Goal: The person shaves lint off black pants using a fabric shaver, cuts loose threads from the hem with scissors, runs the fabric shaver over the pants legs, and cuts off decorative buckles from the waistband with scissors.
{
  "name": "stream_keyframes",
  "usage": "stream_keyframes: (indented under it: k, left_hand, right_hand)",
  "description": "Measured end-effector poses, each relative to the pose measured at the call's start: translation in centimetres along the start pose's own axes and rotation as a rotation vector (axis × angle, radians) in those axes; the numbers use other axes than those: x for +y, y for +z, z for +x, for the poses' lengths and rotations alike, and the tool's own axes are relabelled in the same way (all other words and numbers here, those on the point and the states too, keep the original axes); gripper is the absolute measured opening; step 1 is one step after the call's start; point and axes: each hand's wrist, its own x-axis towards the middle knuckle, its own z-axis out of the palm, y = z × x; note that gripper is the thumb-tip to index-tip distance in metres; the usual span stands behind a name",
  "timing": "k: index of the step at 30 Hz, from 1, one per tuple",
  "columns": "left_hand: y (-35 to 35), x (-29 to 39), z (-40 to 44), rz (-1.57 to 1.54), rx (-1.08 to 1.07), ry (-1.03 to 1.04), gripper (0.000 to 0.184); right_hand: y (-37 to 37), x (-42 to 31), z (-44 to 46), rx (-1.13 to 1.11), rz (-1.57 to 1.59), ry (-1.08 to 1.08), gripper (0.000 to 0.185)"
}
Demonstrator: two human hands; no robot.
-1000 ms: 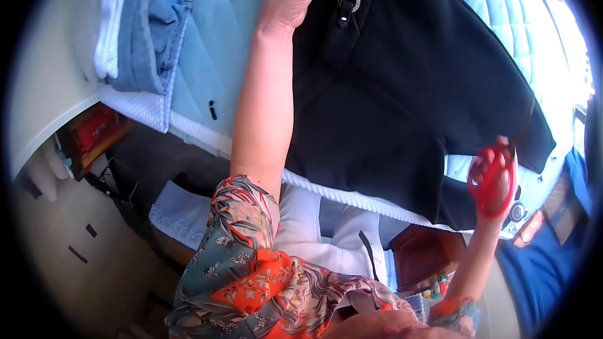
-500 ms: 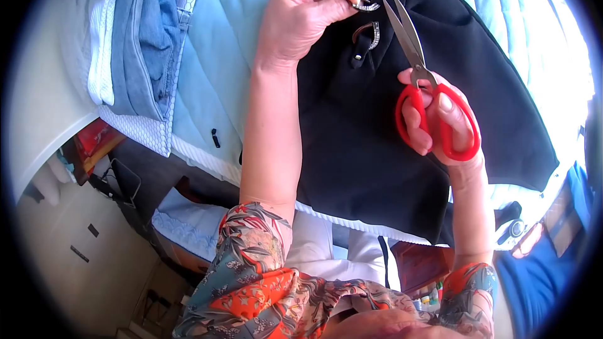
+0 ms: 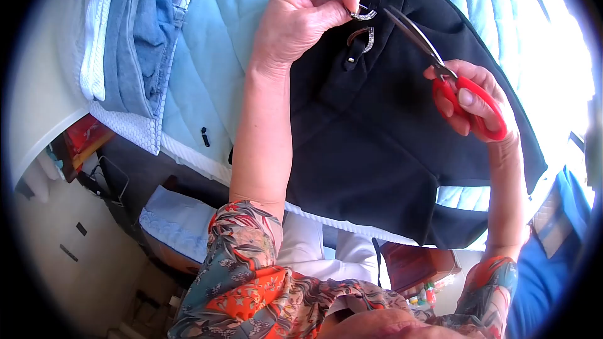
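Observation:
My left hand (image 3: 308, 16) pinches a small rhinestone-studded metal buckle (image 3: 364, 15) over the top of a black garment (image 3: 377, 132). A second buckle (image 3: 369, 40), on a short black strap with a stud, lies on the garment just below. My right hand (image 3: 477, 97) is wrapped round the red handles of the scissors (image 3: 468, 97). Their blades are nearly together and point up and left, with the tips a little right of the pinched buckle, not touching it. A small black piece (image 3: 205, 137) lies on the light blue quilt (image 3: 207, 75) left of my left forearm.
Folded blue denim (image 3: 135, 44) and a white cloth (image 3: 94, 37) lie at the upper left. Below the bed edge stand a light blue padded seat (image 3: 176, 220) and a reddish-brown wooden cabinet (image 3: 414, 267). Blue fabric (image 3: 546, 276) hangs at the lower right.
My right hand brought the scissors from the lower right up towards the buckles, then moved slightly right. The blades have drawn closer together. My left hand still pinches the buckle, now lower in view.

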Motion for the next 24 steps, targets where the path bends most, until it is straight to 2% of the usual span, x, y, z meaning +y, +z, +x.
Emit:
stream_keyframes:
  k: [9, 24]
  left_hand:
    - [0.0, 0.4, 0.2, 0.034, -0.035, -0.005, 0.017]
    - [0.4, 0.6, 0.4, 0.029, -0.032, -0.002, 0.019]
  right_hand:
    - [-1.2, -2.5, 1.1, -0.062, -0.204, 0.077, 0.038]
    - [-1.6, -4.5, 1.3, -0.078, -0.233, 0.159, 0.038]
